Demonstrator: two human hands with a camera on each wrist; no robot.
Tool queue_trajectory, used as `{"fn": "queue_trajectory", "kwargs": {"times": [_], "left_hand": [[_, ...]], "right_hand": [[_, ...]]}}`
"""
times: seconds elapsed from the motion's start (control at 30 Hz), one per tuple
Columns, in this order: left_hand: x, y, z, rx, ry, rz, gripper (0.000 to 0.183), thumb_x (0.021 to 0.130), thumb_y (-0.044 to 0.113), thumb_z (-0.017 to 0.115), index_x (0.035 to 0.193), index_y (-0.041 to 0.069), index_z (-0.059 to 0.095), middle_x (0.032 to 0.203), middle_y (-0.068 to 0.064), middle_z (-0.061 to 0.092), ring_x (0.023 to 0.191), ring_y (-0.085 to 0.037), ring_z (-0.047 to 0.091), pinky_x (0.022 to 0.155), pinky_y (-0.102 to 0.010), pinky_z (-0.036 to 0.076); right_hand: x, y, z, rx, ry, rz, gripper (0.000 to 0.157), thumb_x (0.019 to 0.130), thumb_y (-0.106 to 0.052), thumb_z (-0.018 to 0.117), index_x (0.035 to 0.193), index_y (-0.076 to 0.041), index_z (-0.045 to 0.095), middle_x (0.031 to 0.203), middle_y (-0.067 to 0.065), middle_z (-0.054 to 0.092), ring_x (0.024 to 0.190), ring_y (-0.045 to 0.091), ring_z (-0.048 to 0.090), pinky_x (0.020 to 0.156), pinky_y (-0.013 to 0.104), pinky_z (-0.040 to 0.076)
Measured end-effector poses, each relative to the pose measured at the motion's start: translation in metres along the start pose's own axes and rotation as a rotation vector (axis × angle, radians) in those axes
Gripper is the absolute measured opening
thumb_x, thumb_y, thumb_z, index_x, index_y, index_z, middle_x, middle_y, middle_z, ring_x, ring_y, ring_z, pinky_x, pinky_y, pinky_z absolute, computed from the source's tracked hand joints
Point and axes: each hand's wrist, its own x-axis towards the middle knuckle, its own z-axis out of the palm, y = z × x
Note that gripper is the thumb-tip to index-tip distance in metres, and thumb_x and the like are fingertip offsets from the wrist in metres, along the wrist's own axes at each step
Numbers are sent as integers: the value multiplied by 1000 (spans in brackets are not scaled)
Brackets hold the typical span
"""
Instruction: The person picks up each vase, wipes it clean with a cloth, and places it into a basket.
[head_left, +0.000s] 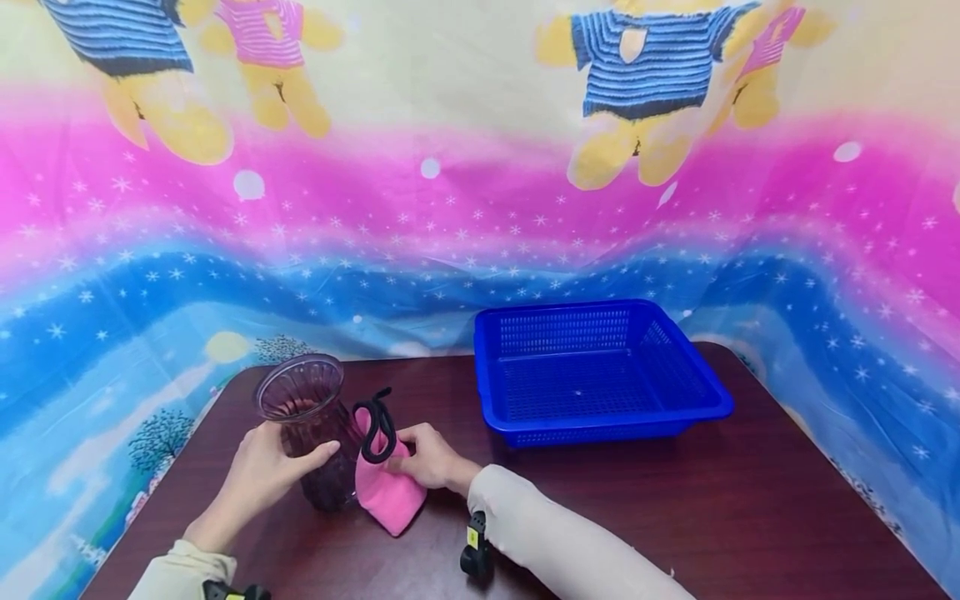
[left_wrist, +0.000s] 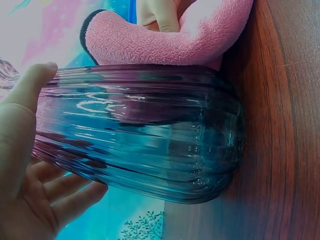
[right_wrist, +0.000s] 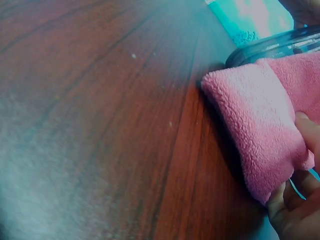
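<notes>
A ribbed purple glass vase [head_left: 322,467] with a flared rim stands on the table at the left, tilted slightly. My left hand [head_left: 262,471] holds it round the upper body, thumb on the near side and fingers on the far side. In the left wrist view the vase [left_wrist: 150,135] lies across the frame. Against its right side is a folded pink fleece cloth [head_left: 390,496] with a black cord loop [head_left: 377,433] at the top. My right hand [head_left: 431,458] grips the cloth, thumb pressed into its fold. The right wrist view shows the cloth [right_wrist: 255,120] close up.
A blue plastic basket [head_left: 592,429] with perforated walls sits at the back right of the dark wood table [head_left: 675,517]. Behind the table hangs a printed fabric backdrop [head_left: 405,208] with bears and snowflakes.
</notes>
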Motion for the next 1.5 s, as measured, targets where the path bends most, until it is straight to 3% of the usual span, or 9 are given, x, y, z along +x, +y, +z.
{"fn": "queue_trajectory", "kwargs": {"times": [0.23,0.5,0.73,1.0,1.13,1.27,1.37,1.5], "left_hand": [[0,0,-1,36,-19,-21,53,82,43,80,116,5,67,104,-24,75,95,-41,71,77,-57,54],[-3,-1,-1,30,-37,-51,53,83,47,79,114,5,68,102,-21,76,94,-38,72,76,-51,54],[-9,-1,2,19,-32,-61,69,87,47,75,136,5,49,123,-31,67,111,-51,65,86,-63,51],[-13,2,4,15,-55,-103,82,89,51,71,147,8,34,136,-33,58,122,-54,58,91,-68,47],[-15,6,8,21,-17,-129,85,88,53,72,148,9,31,143,-32,53,126,-54,54,91,-69,45],[-17,13,11,8,71,-180,90,85,53,75,150,12,29,146,-27,51,127,-53,53,90,-71,44],[-19,19,13,-1,130,-231,95,82,54,78,151,14,27,145,-26,52,126,-52,53,89,-71,44],[-21,25,18,16,161,-267,100,79,57,79,152,14,26,140,-28,55,122,-53,56,88,-70,45]], "right_hand": [[0,1,0,40,0,49,21,82,-7,79,104,-6,78,91,8,76,77,4,56,69,15,46],[0,3,2,52,0,45,19,83,-6,79,102,-5,78,87,8,75,73,4,56,67,15,45],[0,4,2,56,-13,39,21,84,-6,78,104,-3,77,91,11,76,72,1,56,66,14,46],[0,4,1,26,-12,28,19,84,-8,79,102,-4,78,87,9,74,71,2,54,65,15,45],[0,4,1,39,-16,35,19,84,-7,79,103,-4,78,87,9,74,72,2,54,65,15,45],[0,3,1,36,-13,37,20,84,-8,79,104,-4,78,89,10,75,74,2,55,67,15,45],[0,3,1,35,-14,41,21,84,-9,79,105,-5,78,91,9,75,74,2,55,67,15,46],[-1,2,0,28,-13,45,22,84,-10,79,105,-5,78,93,8,76,76,2,55,69,15,46]]}}
